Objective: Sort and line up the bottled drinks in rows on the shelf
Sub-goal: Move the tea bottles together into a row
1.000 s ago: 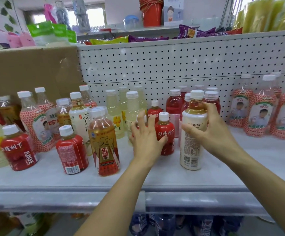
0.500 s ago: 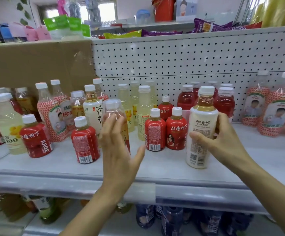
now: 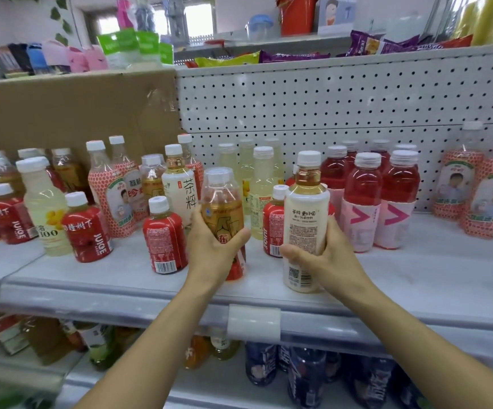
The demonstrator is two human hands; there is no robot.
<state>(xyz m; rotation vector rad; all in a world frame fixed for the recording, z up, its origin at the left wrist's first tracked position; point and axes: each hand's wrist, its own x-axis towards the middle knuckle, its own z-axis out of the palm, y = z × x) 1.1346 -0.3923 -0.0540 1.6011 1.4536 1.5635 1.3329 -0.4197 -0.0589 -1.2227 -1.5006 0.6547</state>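
While the shelf (image 3: 434,278) already carries tidy files at its right end, the red drinks with pink labels (image 3: 364,202) and the pale yellow bottles (image 3: 264,190), I judge the sorting roughly half done. The left stretch mixes small red juice bottles (image 3: 167,240) with teas. My left grip (image 3: 215,246) wraps an amber bottle (image 3: 223,199) near the front. My right grip (image 3: 324,258) clasps a cream-labelled tea bottle (image 3: 305,214) just beside the red file. Neither has a row yet.
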